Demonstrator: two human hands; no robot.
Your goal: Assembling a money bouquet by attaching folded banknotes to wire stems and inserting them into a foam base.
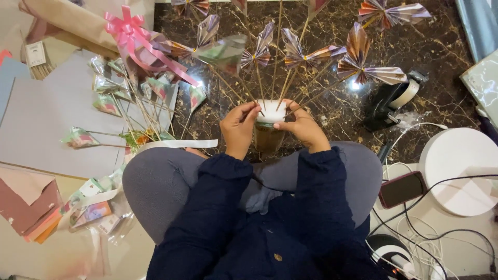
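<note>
- At the far left, flat sheets of grey and brown paper point(36, 119) lie spread on the floor, with folded pieces and clear wrappers below them.
- A pink ribbon bow point(127, 28) sits on a brown paper roll near the top left, above a loose pile of wrapped sticks point(129, 98).
- The left hand point(238, 127) is raised in front of the knees; its fingers point(251, 110) pinch a thin wooden stick at the top of the white foam block point(271, 111).
- That foam block sits on a brownish jar-like holder point(267, 139), held between the two hands just above the grey-clad legs.
- Wooden sticks fan up out of the foam, each topped with a folded paper fan point(363, 65).
- The right hand point(303, 127) cups the block's right side, its fingers curled and pressed against the foam.
- To the right, a black tape dispenser point(389, 101) stands on the dark marble floor point(441, 46).
- Farther right lie a dark phone point(402, 189), tangled white cables and a round white foam disc point(459, 171).
</note>
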